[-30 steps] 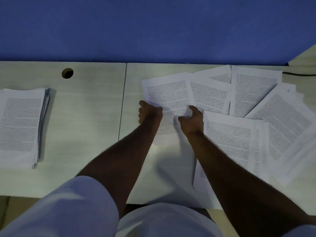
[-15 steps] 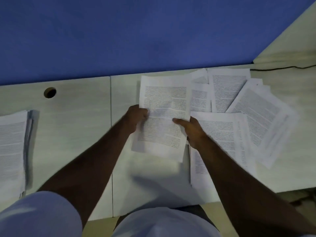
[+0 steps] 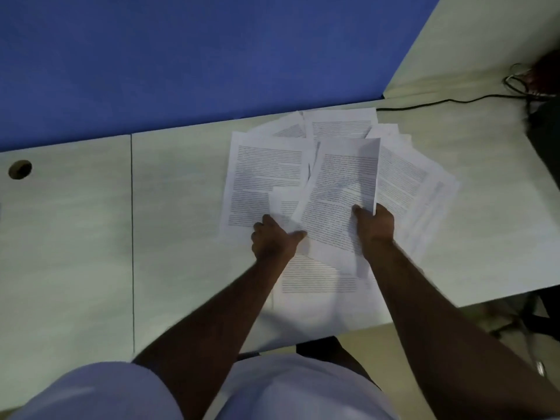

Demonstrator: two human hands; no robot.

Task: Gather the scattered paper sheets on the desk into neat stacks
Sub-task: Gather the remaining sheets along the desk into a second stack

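Observation:
Several printed paper sheets lie fanned and overlapping on the pale desk (image 3: 181,237). My right hand (image 3: 375,228) pinches the lower right edge of one printed sheet (image 3: 339,189), which is tilted up above the pile. My left hand (image 3: 272,239) rests palm down on the papers just left of it, its thumb reaching towards the lifted sheet's lower edge. One flat sheet (image 3: 263,171) lies beyond my left hand. More sheets (image 3: 418,183) spread out to the right, others (image 3: 339,125) lie at the back, and one (image 3: 312,280) sits under my forearms.
A blue partition (image 3: 181,56) stands behind the desk. A seam (image 3: 132,237) runs across the desk and a round cable hole (image 3: 20,169) is at far left. A black cable (image 3: 439,103) leads to a dark object (image 3: 545,128) at right. The desk's front edge (image 3: 500,297) is near.
The view has swung right and the left-hand stack has left it. The sheet that both hands held has moved right, now gripped by my right hand alone. My left hand has dropped onto the papers.

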